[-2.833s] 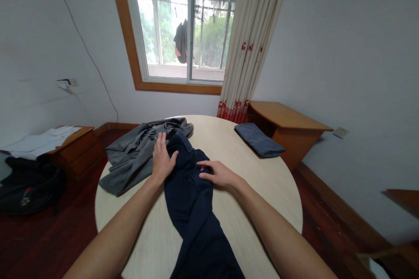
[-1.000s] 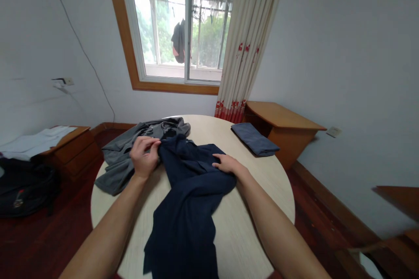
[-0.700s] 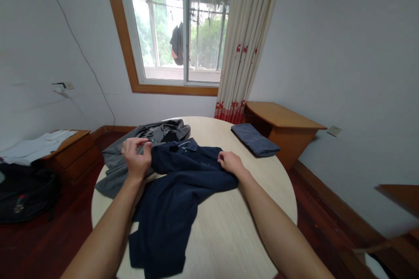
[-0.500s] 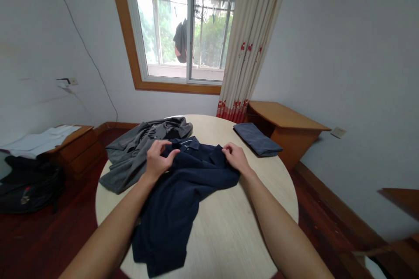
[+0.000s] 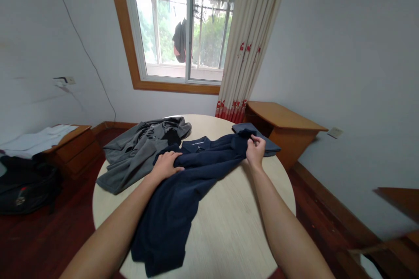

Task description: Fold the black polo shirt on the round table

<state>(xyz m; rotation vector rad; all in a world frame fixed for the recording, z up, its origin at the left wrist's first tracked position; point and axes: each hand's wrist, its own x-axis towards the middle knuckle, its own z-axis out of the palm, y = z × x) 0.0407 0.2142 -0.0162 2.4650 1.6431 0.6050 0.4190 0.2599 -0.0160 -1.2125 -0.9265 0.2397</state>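
Note:
A dark navy collared shirt [image 5: 170,209] lies across the round table, its collar at the far side and its hem towards me. My right hand [image 5: 255,151] pinches the right end of the shirt, a sleeve by its look, and holds it up off the table. On the shirt's left shoulder area rests my left hand [image 5: 166,165], palm down, thumb apart from the fingers. A grey garment [image 5: 134,152] lies crumpled just beyond my left hand. Partly behind the raised sleeve is a folded blue-grey garment [image 5: 272,147].
The round pale table [image 5: 229,222] bears all the clothes. Behind it on the right is a wooden desk [image 5: 288,117]. A wooden cabinet with papers [image 5: 77,148] and a black bag [image 5: 29,187] are at the left. A curtain [image 5: 248,43] hangs beside the window.
My right hand has moved right and up, drawing the sleeve out over the folded garment. My left hand has come down flat onto the shirt.

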